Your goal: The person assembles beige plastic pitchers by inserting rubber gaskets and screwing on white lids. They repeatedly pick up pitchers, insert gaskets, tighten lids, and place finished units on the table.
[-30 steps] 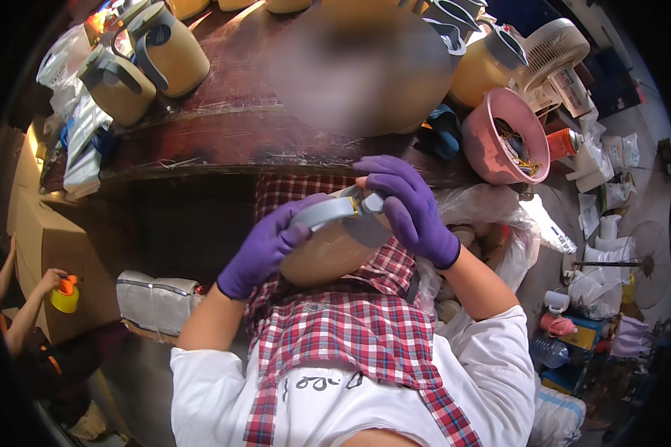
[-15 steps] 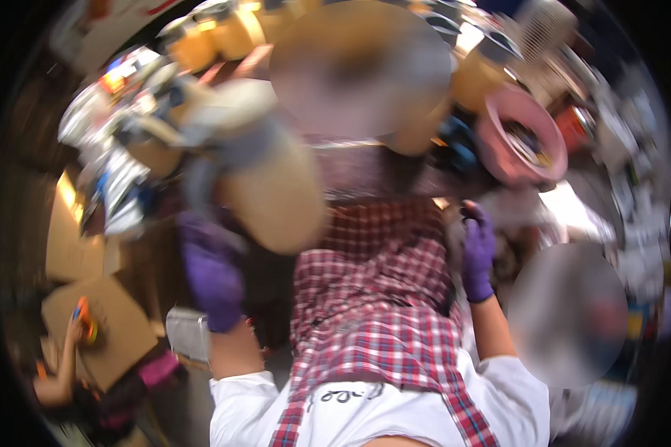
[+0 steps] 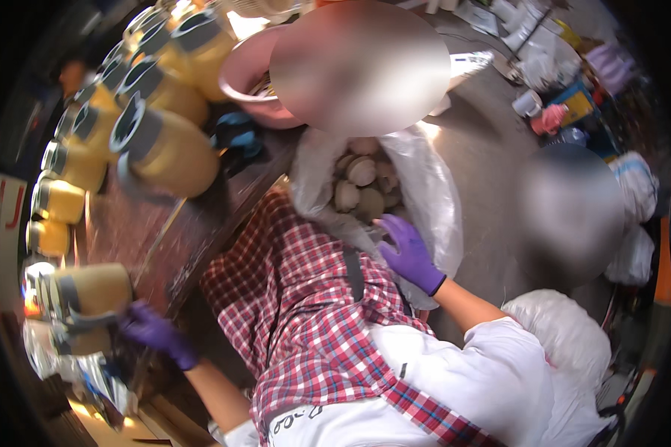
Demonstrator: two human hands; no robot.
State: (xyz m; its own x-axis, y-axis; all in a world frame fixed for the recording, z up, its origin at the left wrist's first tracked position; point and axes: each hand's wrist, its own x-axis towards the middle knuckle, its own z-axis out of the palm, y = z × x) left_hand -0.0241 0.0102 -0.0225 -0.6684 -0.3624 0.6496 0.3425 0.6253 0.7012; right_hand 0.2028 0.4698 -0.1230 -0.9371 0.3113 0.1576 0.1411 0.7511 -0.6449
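My left hand [image 3: 156,335], in a purple glove, is at the handle of a beige and grey jug [image 3: 95,290] by the table's left end. Motion blurs its fingers, so I cannot tell whether they close round the handle. My right hand [image 3: 414,257], also gloved in purple, hovers at the near rim of a clear plastic bag [image 3: 440,194]. Its thumb and fingers are apart with nothing visible between them. Inside the bag lie several round, grey-brown lid-like pieces [image 3: 361,171]. Another jug [image 3: 175,153] stands near the table edge.
Several more jugs [image 3: 71,164] line the table [image 3: 123,231]. A pink basin [image 3: 246,97] with small pieces inside and a dark blue object [image 3: 237,135] are near its far corner. A stuffed white bag [image 3: 559,328] rests at my right. Mixed items lie far right.
My view has swung right, bringing the bag of round pieces toward the middle. The jug at my left hand now appears farther left. My right hand has come to the bag's rim.
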